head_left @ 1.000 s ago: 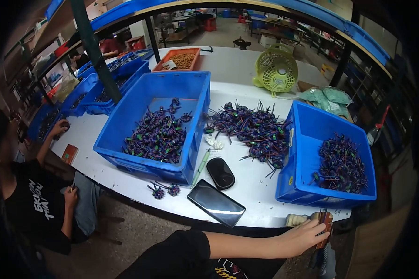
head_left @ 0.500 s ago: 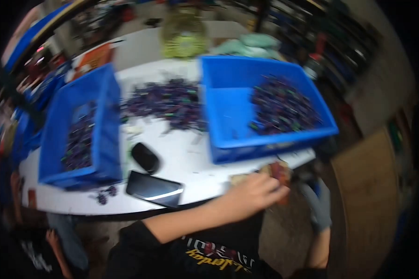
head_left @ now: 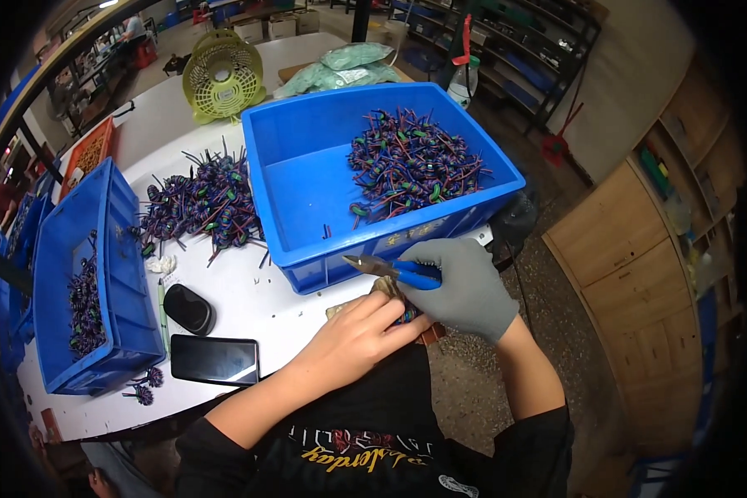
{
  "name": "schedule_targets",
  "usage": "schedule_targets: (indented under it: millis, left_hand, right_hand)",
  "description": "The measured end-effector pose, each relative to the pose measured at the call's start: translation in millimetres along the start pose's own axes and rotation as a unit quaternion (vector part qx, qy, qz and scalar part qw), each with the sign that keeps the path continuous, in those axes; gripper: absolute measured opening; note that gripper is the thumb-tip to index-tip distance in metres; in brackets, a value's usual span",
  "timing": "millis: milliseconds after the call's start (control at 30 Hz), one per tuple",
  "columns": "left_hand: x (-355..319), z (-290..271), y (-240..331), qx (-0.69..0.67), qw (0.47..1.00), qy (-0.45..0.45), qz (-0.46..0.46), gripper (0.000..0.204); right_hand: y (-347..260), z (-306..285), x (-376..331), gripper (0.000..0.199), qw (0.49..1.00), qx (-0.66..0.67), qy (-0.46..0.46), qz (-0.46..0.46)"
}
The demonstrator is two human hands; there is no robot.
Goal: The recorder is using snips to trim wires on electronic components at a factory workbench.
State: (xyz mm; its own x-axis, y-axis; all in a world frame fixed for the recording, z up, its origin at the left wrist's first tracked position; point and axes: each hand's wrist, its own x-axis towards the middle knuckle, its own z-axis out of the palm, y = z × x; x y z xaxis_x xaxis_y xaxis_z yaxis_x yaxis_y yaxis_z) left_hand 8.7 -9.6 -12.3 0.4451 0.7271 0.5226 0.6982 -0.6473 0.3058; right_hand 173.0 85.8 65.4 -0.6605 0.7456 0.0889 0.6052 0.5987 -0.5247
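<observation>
My right hand [head_left: 465, 286], in a grey glove, is closed around blue-handled pliers [head_left: 417, 275]. Their metal jaws point left, just above the table's front edge. Beside it my bare left hand [head_left: 353, 336] bends its fingers over a small wire-wound coil [head_left: 408, 312], mostly covered by the fingers. Under those fingers a worn tan block [head_left: 382, 289] shows in part at the table edge. Directly beyond both hands stands a large blue bin [head_left: 307, 178] with a heap of purple, green-marked coils with reddish wire ends [head_left: 415, 162] on its right side.
Another blue bin [head_left: 133, 290] with coils stands at the left. Between the bins lies a loose coil pile [head_left: 207, 199]. A black phone [head_left: 214, 360], a black rounded case [head_left: 188, 309] and a green pen [head_left: 163, 315] lie nearer. A yellow-green fan [head_left: 222, 79] and green bags [head_left: 340, 70] stand behind.
My right hand has come up from low at the right to beside my left hand, pliers now plainly visible. The view has turned, so the bins and table appear farther left.
</observation>
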Motion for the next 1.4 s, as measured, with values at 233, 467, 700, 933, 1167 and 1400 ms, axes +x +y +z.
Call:
schedule_targets:
  millis: [233, 467, 700, 933, 1167, 1400]
  left_hand:
    - [0.5, 6.6, -1.1, -0.037, 0.995, 0.081, -0.039, 0.036]
    - [0.5, 9.1, -3.3, -0.067, 0.99, 0.105, -0.066, 0.038]
    - [4.7, -6.7, -2.1, -0.05, 0.995, 0.043, -0.069, 0.038]
    - [7.5, -9.1, -7.9, -0.072, 0.995, 0.004, -0.063, 0.037]
    - [8.6, -11.9, -5.6, -0.085, 0.994, 0.0, -0.071, 0.037]
    - [10.3, -10.2, -2.7, -0.055, 0.997, 0.009, -0.059, 0.04]
  right_hand:
    - [9.6, -7.6, -4.3, 0.015, 0.989, 0.15, -0.002, 0.003]
    - [26.1, 2.8, -18.7, 0.015, 0.974, 0.222, 0.037, 0.035]
    - [44.3, 9.2, -30.9, 0.017, 0.973, 0.223, 0.046, 0.04]
    - [57.4, 20.6, -29.3, 0.017, 0.977, 0.19, 0.076, -0.051]
    - [54.2, 22.8, -37.9, 0.019, 0.968, 0.242, 0.068, 0.013]
    - [57.0, 29.6, -45.9, 0.024, 0.97, 0.219, 0.103, 0.011]
